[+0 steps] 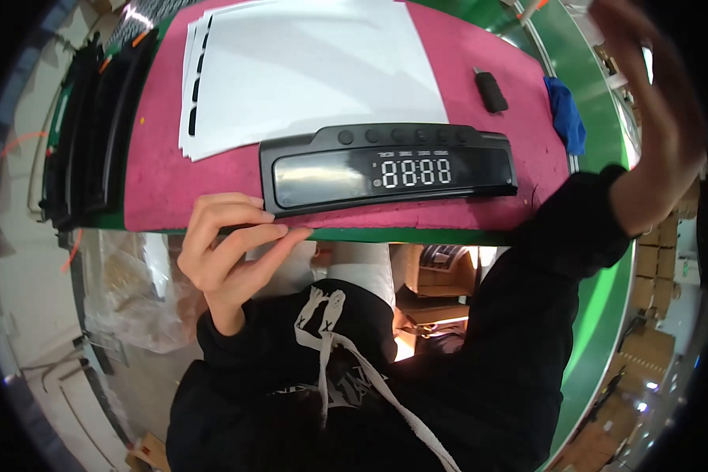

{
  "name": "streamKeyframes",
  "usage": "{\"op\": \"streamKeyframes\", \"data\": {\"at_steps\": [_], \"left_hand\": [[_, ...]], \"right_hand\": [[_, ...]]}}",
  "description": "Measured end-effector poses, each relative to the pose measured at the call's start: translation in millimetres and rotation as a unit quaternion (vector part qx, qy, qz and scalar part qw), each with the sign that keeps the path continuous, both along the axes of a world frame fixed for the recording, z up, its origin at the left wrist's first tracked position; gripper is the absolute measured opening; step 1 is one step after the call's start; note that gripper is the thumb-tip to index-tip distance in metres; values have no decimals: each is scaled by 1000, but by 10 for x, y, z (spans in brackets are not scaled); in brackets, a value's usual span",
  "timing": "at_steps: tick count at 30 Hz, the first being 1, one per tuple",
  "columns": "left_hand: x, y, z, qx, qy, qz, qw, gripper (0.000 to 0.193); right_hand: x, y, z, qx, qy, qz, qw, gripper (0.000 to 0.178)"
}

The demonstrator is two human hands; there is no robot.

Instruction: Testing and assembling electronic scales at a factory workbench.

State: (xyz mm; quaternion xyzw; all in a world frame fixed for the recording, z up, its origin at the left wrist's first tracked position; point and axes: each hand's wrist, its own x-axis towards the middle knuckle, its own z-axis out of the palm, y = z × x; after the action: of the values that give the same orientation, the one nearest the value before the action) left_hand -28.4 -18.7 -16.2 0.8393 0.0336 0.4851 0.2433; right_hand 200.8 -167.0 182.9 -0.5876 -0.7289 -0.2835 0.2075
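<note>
A long black display panel (326, 177), with lit white digits and a row of round buttons along its top, lies on a magenta mat (153, 177). By its lower left corner is my left hand (224, 240), at the front edge of the table. Its bent fingers are apart, one fingertip meeting the panel's corner, and nothing shows in its grasp. My right hand (661, 118) is raised at the far right, away from the panel. Motion blurs its fingers, so whether it holds anything is unclear.
White sheets (315, 67) lie behind the panel. A small black object (491, 93) and a blue cloth (565, 116) are at the right. Black parts (122, 118) stand along the left edge. Cardboard boxes (440, 275) and clear plastic wrapping (141, 291) are below the table.
</note>
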Motion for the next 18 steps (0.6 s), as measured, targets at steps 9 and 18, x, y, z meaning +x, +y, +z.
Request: {"op": "streamKeyframes", "data": {"at_steps": [9,18], "left_hand": [[72,138,-233,67,-94,-32,993,36],[1,262,-265,96,-79,-104,987,34]], "right_hand": [[-311,229,-948,-151,114,126,974,36],[-349,345,-1178,-146,134,146,969,37]]}}
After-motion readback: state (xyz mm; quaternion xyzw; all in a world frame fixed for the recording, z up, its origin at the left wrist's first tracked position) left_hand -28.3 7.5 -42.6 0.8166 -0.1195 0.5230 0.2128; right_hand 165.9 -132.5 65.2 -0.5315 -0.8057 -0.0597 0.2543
